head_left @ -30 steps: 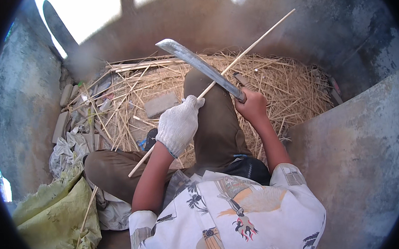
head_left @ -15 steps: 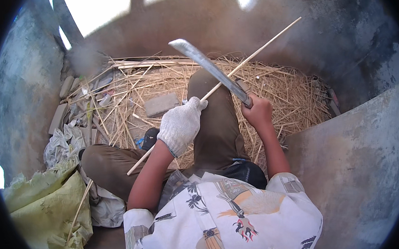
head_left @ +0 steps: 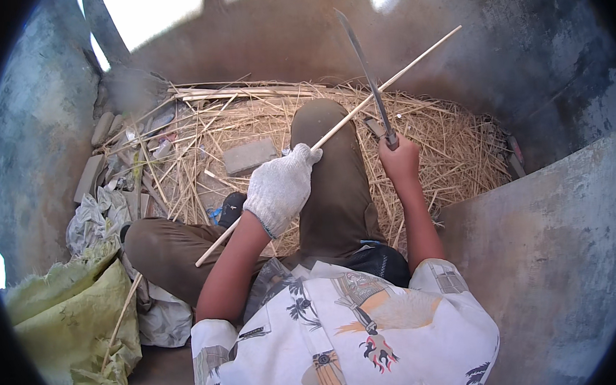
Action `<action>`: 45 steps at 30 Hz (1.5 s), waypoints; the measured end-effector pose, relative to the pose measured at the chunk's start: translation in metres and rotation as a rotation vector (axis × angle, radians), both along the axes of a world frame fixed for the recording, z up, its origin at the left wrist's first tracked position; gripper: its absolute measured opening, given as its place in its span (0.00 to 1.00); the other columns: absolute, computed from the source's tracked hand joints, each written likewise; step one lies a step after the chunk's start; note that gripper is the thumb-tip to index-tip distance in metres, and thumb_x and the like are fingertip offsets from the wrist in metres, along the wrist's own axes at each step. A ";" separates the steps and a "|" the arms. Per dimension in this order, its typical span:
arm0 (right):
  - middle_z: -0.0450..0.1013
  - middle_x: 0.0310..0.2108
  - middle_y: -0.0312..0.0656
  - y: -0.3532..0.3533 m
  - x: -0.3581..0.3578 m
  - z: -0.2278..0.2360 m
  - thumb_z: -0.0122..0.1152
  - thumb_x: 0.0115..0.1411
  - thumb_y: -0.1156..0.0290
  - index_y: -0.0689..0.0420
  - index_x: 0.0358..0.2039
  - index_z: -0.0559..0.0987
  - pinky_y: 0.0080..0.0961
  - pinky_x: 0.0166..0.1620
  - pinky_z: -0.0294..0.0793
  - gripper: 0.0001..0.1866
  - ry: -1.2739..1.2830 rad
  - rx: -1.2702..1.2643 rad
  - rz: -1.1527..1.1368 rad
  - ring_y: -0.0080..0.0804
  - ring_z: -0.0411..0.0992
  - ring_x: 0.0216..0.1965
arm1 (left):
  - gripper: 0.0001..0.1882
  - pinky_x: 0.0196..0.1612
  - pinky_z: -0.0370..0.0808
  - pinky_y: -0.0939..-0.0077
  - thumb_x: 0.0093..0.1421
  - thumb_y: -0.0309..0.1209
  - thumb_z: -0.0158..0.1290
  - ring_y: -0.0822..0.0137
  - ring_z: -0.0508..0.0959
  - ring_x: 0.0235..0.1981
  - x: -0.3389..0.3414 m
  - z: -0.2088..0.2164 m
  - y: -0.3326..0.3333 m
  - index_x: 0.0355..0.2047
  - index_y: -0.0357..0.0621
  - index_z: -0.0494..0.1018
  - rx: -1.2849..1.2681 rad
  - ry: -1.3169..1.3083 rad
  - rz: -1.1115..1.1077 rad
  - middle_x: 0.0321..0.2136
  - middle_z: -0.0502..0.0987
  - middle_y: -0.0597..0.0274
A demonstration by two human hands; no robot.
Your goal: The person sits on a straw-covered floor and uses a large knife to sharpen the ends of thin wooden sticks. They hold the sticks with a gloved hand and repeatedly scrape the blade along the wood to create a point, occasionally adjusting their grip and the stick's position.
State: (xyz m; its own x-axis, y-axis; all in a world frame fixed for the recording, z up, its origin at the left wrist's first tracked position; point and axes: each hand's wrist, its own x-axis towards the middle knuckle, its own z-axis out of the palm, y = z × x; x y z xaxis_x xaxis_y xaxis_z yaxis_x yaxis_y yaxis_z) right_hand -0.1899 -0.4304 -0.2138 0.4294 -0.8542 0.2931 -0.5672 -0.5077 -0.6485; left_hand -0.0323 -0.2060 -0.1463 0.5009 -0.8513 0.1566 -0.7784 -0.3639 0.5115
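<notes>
My left hand (head_left: 280,191), in a white knitted glove, is closed around a long, pale wooden stick (head_left: 346,122). The stick slants from beside my left forearm up to the far right, passing over my raised knee. In my bare right hand (head_left: 399,160) I grip the handle of a machete (head_left: 369,69). Its long blade points away from me, curving a little to the left at the tip, with its narrow edge facing me. In the picture blade and stick cross just beyond my right hand; whether they touch I cannot tell.
Split strips and shavings (head_left: 439,142) cover the ground ahead and to the right. A grey brick (head_left: 249,157) lies beyond my left hand. A yellow-green woven sack (head_left: 75,312) lies at the left. A grey panel (head_left: 544,248) stands close on the right, and walls surround the spot.
The machete has swung from pointing far left to pointing more directly away, and its blade has turned edge-on. My left hand and the stick have hardly moved.
</notes>
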 end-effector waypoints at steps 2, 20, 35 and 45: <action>0.75 0.19 0.49 0.001 -0.004 0.003 0.66 0.56 0.62 0.57 0.27 0.80 0.43 0.30 0.74 0.11 0.031 0.084 -0.005 0.53 0.76 0.23 | 0.15 0.31 0.77 0.45 0.75 0.42 0.44 0.40 0.82 0.28 -0.001 0.002 -0.001 0.38 0.46 0.72 0.010 -0.003 0.003 0.21 0.78 0.44; 0.76 0.20 0.50 0.001 -0.007 0.004 0.66 0.54 0.63 0.58 0.26 0.80 0.45 0.33 0.76 0.11 0.129 -0.049 0.015 0.53 0.78 0.25 | 0.10 0.30 0.79 0.52 0.72 0.38 0.48 0.48 0.83 0.27 -0.005 -0.004 0.001 0.41 0.49 0.75 -0.032 -0.124 0.013 0.22 0.80 0.51; 0.76 0.20 0.52 0.019 -0.008 0.012 0.64 0.58 0.61 0.60 0.26 0.80 0.45 0.33 0.75 0.13 0.238 -0.292 0.125 0.54 0.77 0.26 | 0.07 0.30 0.80 0.61 0.68 0.31 0.50 0.58 0.84 0.28 -0.012 -0.009 0.004 0.43 0.53 0.76 -0.087 -0.380 0.039 0.26 0.81 0.60; 0.76 0.20 0.51 0.009 -0.010 0.008 0.65 0.57 0.62 0.58 0.26 0.80 0.43 0.33 0.75 0.12 0.188 -0.225 0.121 0.53 0.77 0.25 | 0.07 0.31 0.80 0.59 0.69 0.32 0.49 0.56 0.85 0.29 -0.010 -0.011 0.006 0.44 0.52 0.76 -0.124 -0.271 0.017 0.26 0.81 0.58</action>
State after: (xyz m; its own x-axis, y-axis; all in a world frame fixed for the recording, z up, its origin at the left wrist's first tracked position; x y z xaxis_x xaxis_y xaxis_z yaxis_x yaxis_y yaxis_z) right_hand -0.1999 -0.4213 -0.2061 0.5886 -0.7162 0.3749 -0.5935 -0.6977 -0.4012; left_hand -0.0427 -0.2003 -0.1572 0.4406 -0.8091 0.3889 -0.8871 -0.3260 0.3269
